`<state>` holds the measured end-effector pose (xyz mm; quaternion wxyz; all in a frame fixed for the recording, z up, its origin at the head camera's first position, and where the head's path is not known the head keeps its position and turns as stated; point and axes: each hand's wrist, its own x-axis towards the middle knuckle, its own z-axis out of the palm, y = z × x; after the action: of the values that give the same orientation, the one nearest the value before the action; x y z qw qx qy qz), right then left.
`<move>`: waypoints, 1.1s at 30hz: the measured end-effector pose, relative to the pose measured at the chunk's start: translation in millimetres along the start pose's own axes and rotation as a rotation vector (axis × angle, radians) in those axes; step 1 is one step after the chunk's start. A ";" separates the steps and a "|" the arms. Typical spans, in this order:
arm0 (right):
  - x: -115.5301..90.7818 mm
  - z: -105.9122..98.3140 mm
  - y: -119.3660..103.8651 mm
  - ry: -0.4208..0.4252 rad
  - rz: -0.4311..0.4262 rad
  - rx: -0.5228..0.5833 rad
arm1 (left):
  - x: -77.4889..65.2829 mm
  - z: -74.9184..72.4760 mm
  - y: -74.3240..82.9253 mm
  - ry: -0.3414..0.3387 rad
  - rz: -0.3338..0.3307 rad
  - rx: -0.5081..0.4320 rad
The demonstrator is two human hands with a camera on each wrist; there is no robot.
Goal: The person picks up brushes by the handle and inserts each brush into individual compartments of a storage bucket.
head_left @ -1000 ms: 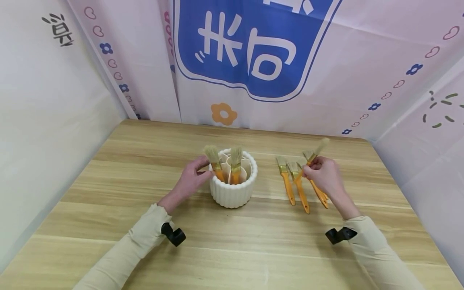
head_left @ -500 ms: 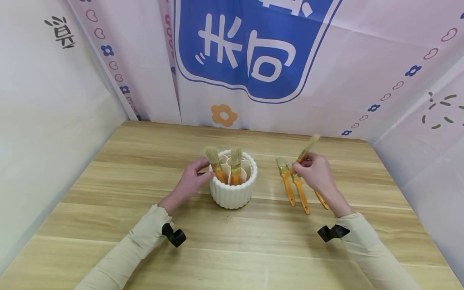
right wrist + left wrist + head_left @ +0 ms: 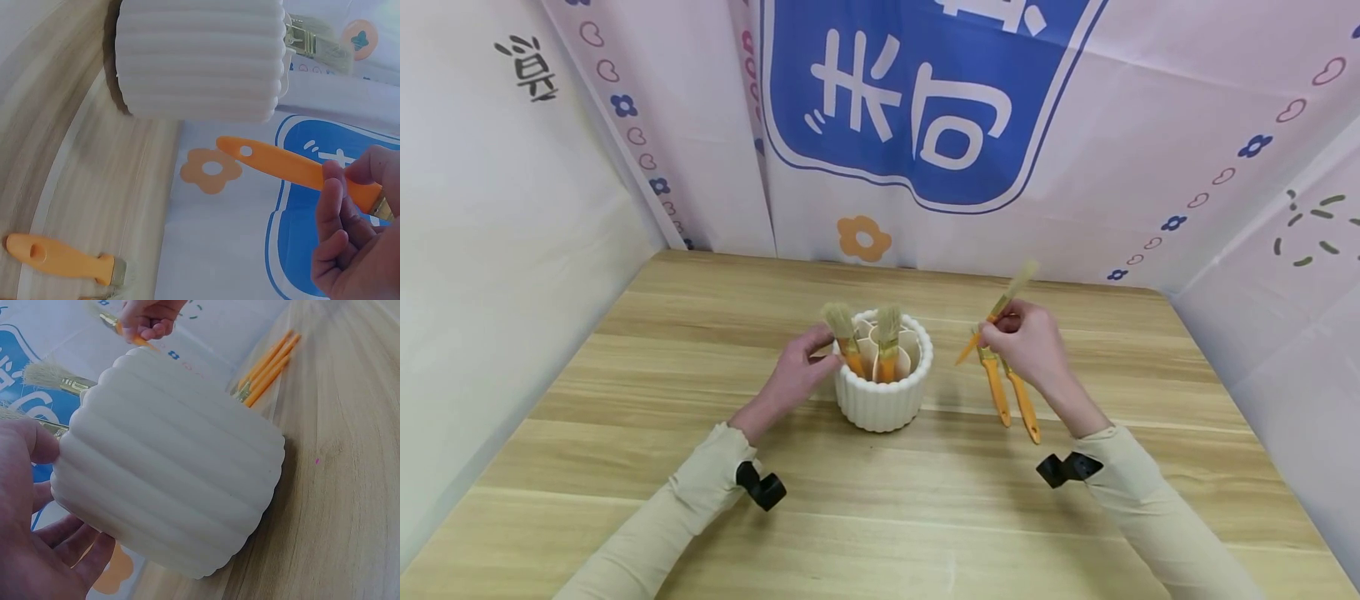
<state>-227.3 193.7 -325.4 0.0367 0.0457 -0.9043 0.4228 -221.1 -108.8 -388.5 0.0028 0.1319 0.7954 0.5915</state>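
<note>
A white ribbed pot (image 3: pixel 880 404) with petal-shaped compartments stands on the table, two paintbrushes in it with bristles up. My left hand (image 3: pixel 801 362) holds the pot at its left side; in the left wrist view the thumb is at the rim and the fingers lie along the wall. To the right of the pot, my right hand (image 3: pixel 1030 342) pinches a paintbrush (image 3: pixel 281 164) by its orange handle above the table. Its bristles point up and away, its handle end down towards the pot. Under that hand lie orange-handled paintbrushes (image 3: pixel 269 369), partly hidden in the head view.
The wooden table (image 3: pixel 880 517) reaches back to a printed cloth wall (image 3: pixel 700 167) with a blue sign and an orange flower. White cloth walls stand at left and right. A black wrist camera (image 3: pixel 760 486) sits on each beige sleeve.
My right hand has moved left with the paintbrush, from over the right-hand brushes towards the pot. The left hand and the pot have stayed in place.
</note>
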 end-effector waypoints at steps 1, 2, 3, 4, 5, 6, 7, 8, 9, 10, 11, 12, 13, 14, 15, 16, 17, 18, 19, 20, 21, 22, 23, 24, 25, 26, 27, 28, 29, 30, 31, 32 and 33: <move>0.0 1.2 -0.9 0.002 -0.006 0.002 | 0.2 0.2 -0.1 0.000 0.002 -0.001; 0.1 2.2 -1.6 0.005 -0.012 0.004 | 0.4 0.3 -0.2 0.000 0.004 0.000; 0.1 3.3 -2.3 0.006 -0.017 0.008 | 0.5 0.5 -0.4 0.001 0.005 0.001; 0.1 4.2 -3.0 0.008 -0.023 0.013 | 0.6 0.6 -0.5 0.001 0.006 0.002; 0.1 5.2 -3.6 0.009 -0.028 0.014 | 0.6 0.7 -0.6 0.001 0.007 0.003; 0.1 6.0 -4.3 0.007 -0.034 0.019 | 0.6 0.6 -0.8 0.002 0.008 0.004; 0.3 7.0 -4.6 0.007 -0.037 0.025 | 0.6 0.6 -0.9 0.002 0.007 0.004; 0.4 7.6 -5.2 0.006 -0.040 0.026 | 0.5 0.6 -0.9 0.003 0.007 0.003; 0.4 8.3 -5.7 0.004 -0.041 0.029 | 0.6 0.6 -0.9 0.003 0.007 0.002; 0.3 8.9 -6.3 0.004 -0.044 0.032 | 0.5 0.5 -0.8 0.003 0.006 0.000; 0.3 9.3 -7.1 0.005 -0.048 0.032 | 0.6 0.4 -0.9 0.002 0.005 -0.001; 0.0 9.8 -7.9 0.006 -0.050 0.035 | 0.7 0.4 -0.9 0.002 0.003 -0.002; -0.2 10.3 -8.7 0.010 -0.053 0.036 | 0.8 0.4 -0.8 0.002 0.001 -0.002; -0.4 10.6 -9.8 0.013 -0.055 0.038 | 0.9 0.3 -0.8 0.002 -0.002 -0.003; -0.6 11.0 -10.9 0.014 -0.055 0.044 | 1.0 0.3 -0.8 0.001 -0.004 -0.004; -0.9 11.5 -12.1 0.015 -0.056 0.047 | 1.0 0.3 -0.8 0.001 -0.005 -0.004; -1.1 11.8 -13.4 0.016 -0.058 0.050 | 1.1 0.2 -0.8 0.001 -0.006 -0.004; -1.4 12.2 -14.7 0.016 -0.058 0.056 | 1.1 0.2 -0.8 0.001 -0.008 -0.005; -1.9 12.3 -16.3 0.018 -0.060 0.058 | 1.1 0.2 -0.8 0.002 -0.008 -0.004; -2.2 12.6 -17.7 0.019 -0.061 0.061 | 1.0 0.2 -0.7 0.003 -0.006 -0.005; -2.6 12.7 -19.0 0.021 -0.063 0.062 | 0.9 0.2 -0.7 0.003 -0.005 -0.006; -3.2 12.9 -20.3 0.025 -0.068 0.066 | 0.9 0.3 -0.7 0.004 -0.003 -0.007; -3.8 12.9 -21.5 0.031 -0.072 0.070 | 0.8 0.3 -0.8 0.005 -0.001 -0.008; -4.4 12.9 -22.3 0.038 -0.081 0.078 | 0.7 0.4 -0.9 0.006 0.000 -0.010; -5.1 12.7 -23.0 0.047 -0.090 0.087 | 0.7 0.6 -1.0 0.007 0.000 -0.010; -5.8 12.7 -23.5 0.056 -0.099 0.099 | 0.6 0.7 -1.1 0.007 0.002 -0.012; -6.5 12.4 -24.1 0.067 -0.110 0.113 | 0.6 0.8 -1.3 0.007 0.001 -0.013; -7.1 12.2 -24.5 0.076 -0.120 0.129 | 0.6 1.0 -1.5 0.008 0.001 -0.014; -7.7 11.9 -24.8 0.087 -0.128 0.141 | 0.6 1.0 -1.6 0.008 0.002 -0.015; -8.1 11.8 -25.0 0.096 -0.137 0.153 | 0.6 1.0 -1.6 0.008 0.002 -0.015; -8.5 11.7 -25.5 0.105 -0.141 0.167 | 0.7 1.0 -1.5 0.008 0.003 -0.014; -8.5 12.0 -26.0 0.113 -0.145 0.175 | 0.7 1.0 -1.5 0.009 0.004 -0.013; -8.3 12.4 -26.3 0.116 -0.150 0.184 | 0.7 0.9 -1.5 0.009 0.004 -0.011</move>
<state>-216.4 167.8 -314.2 0.1162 0.0916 -0.8521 0.5021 -221.9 -108.2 -390.1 -0.0014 0.1309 0.7919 0.5965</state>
